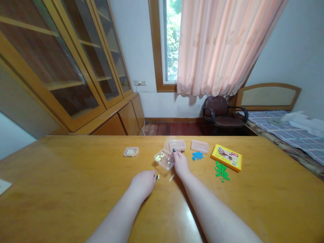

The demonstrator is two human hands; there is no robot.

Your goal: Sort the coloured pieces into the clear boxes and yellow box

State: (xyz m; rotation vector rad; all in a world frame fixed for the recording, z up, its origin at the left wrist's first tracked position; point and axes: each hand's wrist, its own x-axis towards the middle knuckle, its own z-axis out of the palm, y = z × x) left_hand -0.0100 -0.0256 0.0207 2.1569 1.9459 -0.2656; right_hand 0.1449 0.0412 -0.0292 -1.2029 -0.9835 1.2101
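My right hand (180, 164) is closed at the right edge of a shallow clear plastic box (165, 166), which sits tilted and has several small pale yellow pieces (160, 156) in it. A small black, shiny spot shows at my right fingertips; I cannot tell what it is. My left hand (143, 184) is closed in a pinch just in front of the box, with a small pale piece (158, 177) at its fingertips. A thin pale strip (171, 178) lies on the table between my hands.
Behind my right hand is an open clear case (180, 145); another clear box (199, 146) stands beside it. Blue pieces (197, 155), green pieces (222, 171) and a yellow carton (227, 157) lie to the right. A small clear box (131, 152) stands left on the wooden table (76, 182).
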